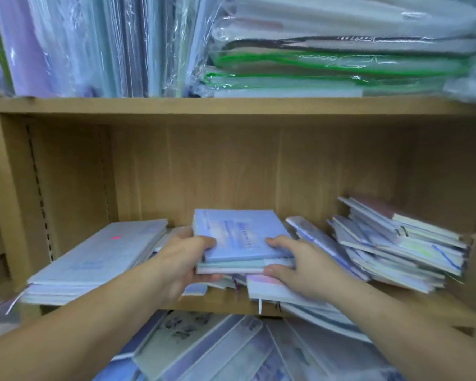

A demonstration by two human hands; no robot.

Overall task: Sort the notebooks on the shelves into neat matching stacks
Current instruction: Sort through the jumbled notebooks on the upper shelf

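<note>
Notebooks (241, 237) between left hand (186, 259) and right hand (300, 264)

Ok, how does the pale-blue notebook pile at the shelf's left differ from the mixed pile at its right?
The pale-blue notebook pile lies flat with edges roughly squared; the mixed notebook pile is fanned out and tilted. The left pile's covers look alike; the right one mixes cream, blue and pinkish covers. Both sit on the same wooden shelf.

I count two hands, a left hand (182, 258) and a right hand (305, 266); three notebook piles, namely left pile (94, 259), held pile (242, 240) and right pile (401, 246); two green-edged folders (341, 64) above.
</note>
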